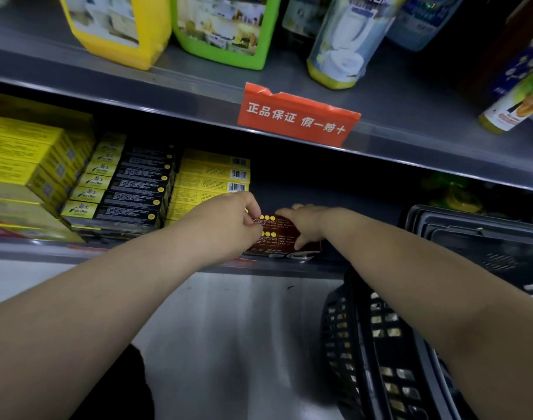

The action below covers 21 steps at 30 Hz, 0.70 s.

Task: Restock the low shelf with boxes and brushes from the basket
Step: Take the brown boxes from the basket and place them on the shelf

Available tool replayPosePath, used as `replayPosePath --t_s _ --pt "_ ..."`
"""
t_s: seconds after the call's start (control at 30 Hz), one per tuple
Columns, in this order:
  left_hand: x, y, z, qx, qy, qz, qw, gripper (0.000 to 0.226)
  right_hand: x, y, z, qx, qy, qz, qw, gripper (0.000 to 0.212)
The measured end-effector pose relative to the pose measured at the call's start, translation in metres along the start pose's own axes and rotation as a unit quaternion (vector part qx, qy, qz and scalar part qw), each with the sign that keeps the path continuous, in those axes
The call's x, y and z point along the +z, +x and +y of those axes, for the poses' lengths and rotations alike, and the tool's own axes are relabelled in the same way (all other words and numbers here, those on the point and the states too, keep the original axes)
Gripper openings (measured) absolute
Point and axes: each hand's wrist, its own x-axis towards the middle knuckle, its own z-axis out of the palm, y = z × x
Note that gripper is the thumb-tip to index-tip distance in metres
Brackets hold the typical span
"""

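The red boxes lay on the low shelf, near its front edge, just right of the yellow boxes and between the two hands. The left hand had its fingers curled, pinching the red boxes' left end. The right hand spanned their right end, thumb at the near side and fingers at the far side, gripping them. The black basket stood on the floor below the right forearm.
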Motion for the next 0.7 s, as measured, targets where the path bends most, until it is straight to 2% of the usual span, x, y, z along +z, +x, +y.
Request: replayPosePath --t_s 0.07,0.17,0.37,0.43,0.53,0.63,0.7 --pt "0.001 -0.005 0.007 0.026 0.007 0.001 1.0 0.017 -0.013 -0.014 -0.004 0.0 0.05 0.035 0.998 0.09" --pt "0.01 -0.01 0.024 0.077 0.012 0.014 0.997 0.011 -0.04 -0.054 -0.005 -0.018 0.17 0.13 0.977 0.064" --pt "0.062 -0.009 0.092 0.186 0.026 0.033 0.982 0.011 -0.035 -0.171 0.024 -0.076 0.333 0.28 0.897 0.014" --pt "0.085 -0.011 0.118 0.235 0.041 0.031 0.971 0.011 -0.017 -0.205 0.043 -0.08 0.377 0.307 0.87 0.015" --pt "0.119 -0.016 0.141 0.289 0.089 -0.004 0.953 0.014 0.02 -0.239 0.076 -0.028 0.412 0.323 0.851 0.023" --pt "0.151 -0.018 0.152 0.324 0.143 -0.033 0.935 0.018 0.065 -0.255 0.12 0.06 0.439 0.311 0.84 0.012" --pt "0.168 -0.016 0.159 0.343 0.17 -0.045 0.923 0.02 0.099 -0.256 0.15 0.136 0.436 0.269 0.848 0.009"
